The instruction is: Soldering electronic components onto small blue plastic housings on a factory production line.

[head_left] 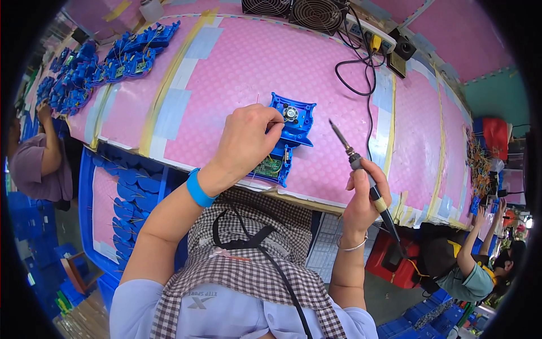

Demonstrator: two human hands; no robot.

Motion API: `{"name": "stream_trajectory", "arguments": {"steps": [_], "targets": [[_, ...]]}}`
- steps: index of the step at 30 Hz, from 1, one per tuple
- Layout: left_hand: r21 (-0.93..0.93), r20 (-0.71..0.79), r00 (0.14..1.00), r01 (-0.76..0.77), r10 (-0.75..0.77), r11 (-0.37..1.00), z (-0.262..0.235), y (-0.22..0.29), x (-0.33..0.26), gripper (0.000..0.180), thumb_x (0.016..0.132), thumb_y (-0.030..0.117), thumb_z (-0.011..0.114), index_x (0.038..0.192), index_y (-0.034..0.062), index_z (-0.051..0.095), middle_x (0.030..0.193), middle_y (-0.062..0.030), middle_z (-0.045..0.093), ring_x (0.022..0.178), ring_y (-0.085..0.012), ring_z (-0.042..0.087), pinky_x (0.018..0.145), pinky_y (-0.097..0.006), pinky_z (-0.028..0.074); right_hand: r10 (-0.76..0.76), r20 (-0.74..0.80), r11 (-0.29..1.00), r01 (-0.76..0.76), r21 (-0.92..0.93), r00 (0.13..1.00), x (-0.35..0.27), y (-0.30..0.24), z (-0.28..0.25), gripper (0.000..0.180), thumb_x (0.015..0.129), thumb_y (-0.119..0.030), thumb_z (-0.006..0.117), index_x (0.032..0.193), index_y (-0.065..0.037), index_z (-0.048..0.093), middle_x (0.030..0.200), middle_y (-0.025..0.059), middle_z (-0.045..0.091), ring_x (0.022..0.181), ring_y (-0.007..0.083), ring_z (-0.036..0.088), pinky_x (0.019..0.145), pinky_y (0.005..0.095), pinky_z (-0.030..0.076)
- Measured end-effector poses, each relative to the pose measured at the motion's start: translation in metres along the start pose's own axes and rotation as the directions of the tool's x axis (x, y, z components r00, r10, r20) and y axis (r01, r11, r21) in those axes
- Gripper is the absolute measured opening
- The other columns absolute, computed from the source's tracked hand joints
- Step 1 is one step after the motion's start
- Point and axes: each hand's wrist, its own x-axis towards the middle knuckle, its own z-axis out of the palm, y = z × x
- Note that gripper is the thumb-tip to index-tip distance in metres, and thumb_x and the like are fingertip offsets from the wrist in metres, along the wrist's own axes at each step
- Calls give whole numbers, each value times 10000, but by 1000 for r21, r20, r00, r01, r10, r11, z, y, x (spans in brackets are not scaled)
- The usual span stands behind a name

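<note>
My left hand (248, 138) reaches over a blue plastic housing (303, 135) on the table. Its thumb and forefinger are pinched on a thin wire beside a round silver speaker (290, 114) set in the housing's far part. A green circuit board (267, 168) with thin wires lies in the near part, partly covered by the hand. In my right hand (364, 198) is a soldering iron (355, 160), gripped like a pen. Its tip points up and left, in the air to the right of the housing and apart from it.
Many blue housings with boards are heaped at the far left (121, 62). A blue tray (86, 198) of blue parts sits below the table's left edge. Fans (317, 16), a power strip (370, 33) and a black cable (337, 70) are at the back. Other people work at both sides.
</note>
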Motion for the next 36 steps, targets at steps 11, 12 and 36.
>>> {"name": "stream_trajectory", "arguments": {"steps": [11, 12, 36], "targets": [[42, 11, 1000, -4, 4, 999, -2, 0, -1, 100, 771, 66, 672, 844, 2, 692, 786, -130, 679, 697, -252, 660, 607, -344, 509, -39, -295, 979, 96, 181, 955, 1, 3, 4, 329, 996, -168, 534, 1254, 36, 530, 867, 102, 601, 567, 88, 479, 513, 216, 397], [42, -69, 996, -51, 54, 998, -5, 4, -4, 112, 775, 80, 686, 853, 0, 690, 784, -131, 674, 693, -259, 656, 608, -351, 510, -42, -292, 979, 98, 181, 956, 2, 4, 5, 329, 996, -168, 534, 1254, 36, 530, 867, 102, 601, 567, 88, 479, 513, 216, 397], [687, -509, 846, 512, -162, 515, -301, -241, -64, 211, 838, 235, 652, 931, 61, 725, 842, -175, 686, 821, -376, 655, 737, -470, 516, -47, -52, 950, 61, 306, 998, 2, -19, 69, 249, 1002, -257, 545, 1091, -27, 576, 810, 17, 572, 667, 61, 511, 507, 183, 356]]}}
